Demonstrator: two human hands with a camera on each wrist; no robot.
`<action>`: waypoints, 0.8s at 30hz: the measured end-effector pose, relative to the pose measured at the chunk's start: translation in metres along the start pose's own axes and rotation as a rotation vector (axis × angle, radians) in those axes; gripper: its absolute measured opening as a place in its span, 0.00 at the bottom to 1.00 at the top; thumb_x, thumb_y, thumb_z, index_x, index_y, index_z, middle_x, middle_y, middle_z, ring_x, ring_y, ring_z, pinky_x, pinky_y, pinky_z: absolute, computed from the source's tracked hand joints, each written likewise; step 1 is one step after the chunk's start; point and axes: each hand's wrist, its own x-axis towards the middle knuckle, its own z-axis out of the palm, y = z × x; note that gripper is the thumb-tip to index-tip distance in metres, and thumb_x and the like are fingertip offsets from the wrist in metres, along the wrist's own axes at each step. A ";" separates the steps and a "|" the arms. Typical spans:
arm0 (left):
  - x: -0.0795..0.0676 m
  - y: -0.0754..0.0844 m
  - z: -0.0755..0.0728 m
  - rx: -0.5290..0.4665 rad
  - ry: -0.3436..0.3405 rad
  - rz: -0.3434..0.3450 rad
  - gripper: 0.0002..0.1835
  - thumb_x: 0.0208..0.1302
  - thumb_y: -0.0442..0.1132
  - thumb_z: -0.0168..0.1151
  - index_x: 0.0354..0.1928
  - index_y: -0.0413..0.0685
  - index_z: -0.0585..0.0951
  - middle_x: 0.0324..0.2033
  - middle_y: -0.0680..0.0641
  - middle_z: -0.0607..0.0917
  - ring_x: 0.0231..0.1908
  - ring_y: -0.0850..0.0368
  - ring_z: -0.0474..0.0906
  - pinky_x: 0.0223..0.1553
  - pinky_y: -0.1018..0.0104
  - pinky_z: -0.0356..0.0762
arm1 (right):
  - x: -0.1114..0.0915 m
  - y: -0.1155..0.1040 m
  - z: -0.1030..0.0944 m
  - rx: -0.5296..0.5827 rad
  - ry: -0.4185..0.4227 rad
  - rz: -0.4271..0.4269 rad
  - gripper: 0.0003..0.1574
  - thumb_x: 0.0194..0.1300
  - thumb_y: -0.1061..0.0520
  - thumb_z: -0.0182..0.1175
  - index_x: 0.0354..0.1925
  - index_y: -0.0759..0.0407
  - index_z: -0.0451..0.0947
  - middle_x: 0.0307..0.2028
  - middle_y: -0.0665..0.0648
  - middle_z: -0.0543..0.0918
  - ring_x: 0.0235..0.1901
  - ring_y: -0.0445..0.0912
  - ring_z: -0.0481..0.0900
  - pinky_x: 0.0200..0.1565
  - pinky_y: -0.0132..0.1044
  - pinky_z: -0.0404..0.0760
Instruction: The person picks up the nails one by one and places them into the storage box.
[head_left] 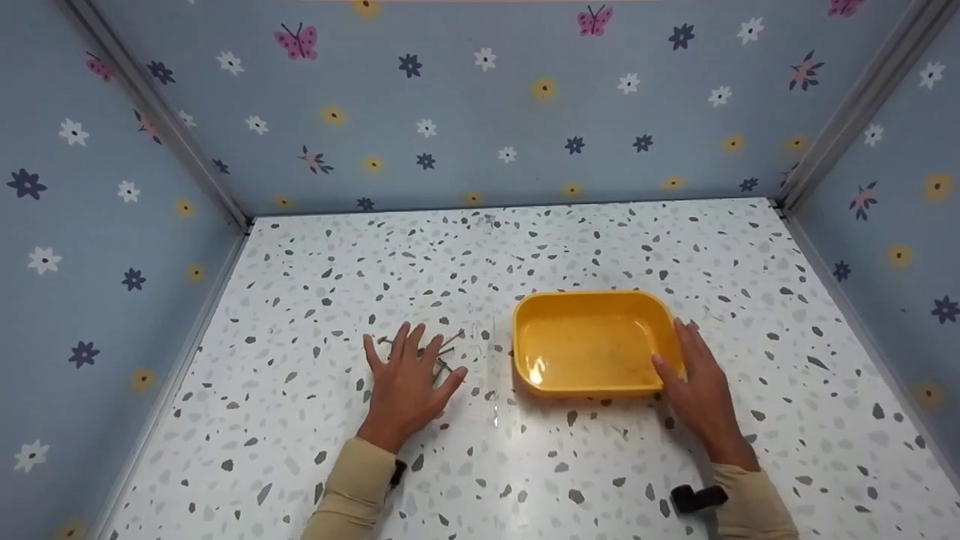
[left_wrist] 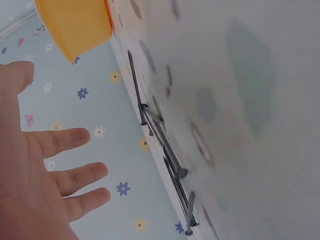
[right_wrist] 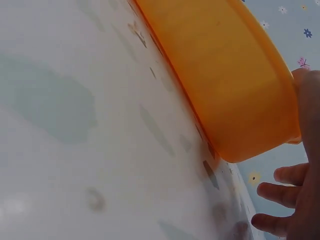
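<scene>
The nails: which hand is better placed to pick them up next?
Probably the left hand: it hovers open just above the nails. The right hand is farther off, at the right edge of the yellow tray.

Couldn't see all the nails under the left hand from overhead! Caught the tub sliced by the top edge in both wrist views, and the right hand clipped by the right view's edge! Got blurred markings on the near table there too!

From above, the table is viewed forward and down; in 2 wrist views it is seen close and tilted, the yellow tub being shared.
</scene>
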 end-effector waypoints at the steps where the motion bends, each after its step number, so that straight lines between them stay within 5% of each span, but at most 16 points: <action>1: -0.001 -0.003 -0.002 -0.019 -0.006 -0.016 0.38 0.69 0.70 0.48 0.64 0.47 0.78 0.67 0.36 0.71 0.72 0.37 0.57 0.63 0.22 0.32 | 0.000 0.000 0.001 0.024 0.000 0.003 0.44 0.75 0.42 0.54 0.79 0.51 0.50 0.77 0.66 0.51 0.75 0.62 0.50 0.69 0.62 0.54; 10: -0.001 -0.038 -0.021 -0.156 -0.037 -0.191 0.32 0.71 0.61 0.56 0.63 0.42 0.78 0.67 0.35 0.70 0.71 0.37 0.56 0.63 0.23 0.29 | -0.003 0.002 0.000 0.160 0.016 0.005 0.42 0.74 0.48 0.58 0.79 0.47 0.53 0.79 0.55 0.45 0.76 0.56 0.48 0.69 0.55 0.57; 14: 0.001 -0.037 -0.019 -0.176 -0.014 -0.205 0.26 0.70 0.54 0.61 0.58 0.39 0.81 0.59 0.35 0.78 0.64 0.37 0.69 0.65 0.29 0.49 | -0.005 0.004 -0.002 0.140 0.012 -0.038 0.42 0.73 0.49 0.59 0.78 0.42 0.54 0.79 0.51 0.43 0.76 0.54 0.49 0.69 0.42 0.57; 18: 0.009 -0.030 -0.011 -0.177 0.020 -0.218 0.22 0.67 0.49 0.65 0.53 0.38 0.84 0.50 0.36 0.84 0.52 0.37 0.79 0.53 0.41 0.73 | -0.006 0.005 -0.003 0.144 0.011 -0.077 0.42 0.73 0.50 0.60 0.78 0.43 0.55 0.79 0.47 0.42 0.76 0.53 0.49 0.67 0.29 0.56; 24: 0.025 -0.017 -0.002 -0.196 -0.055 -0.277 0.20 0.65 0.47 0.66 0.53 0.41 0.84 0.47 0.38 0.84 0.48 0.39 0.79 0.45 0.44 0.77 | -0.007 0.008 0.001 0.170 0.001 -0.080 0.41 0.73 0.50 0.59 0.78 0.46 0.56 0.80 0.51 0.42 0.76 0.54 0.48 0.66 0.23 0.52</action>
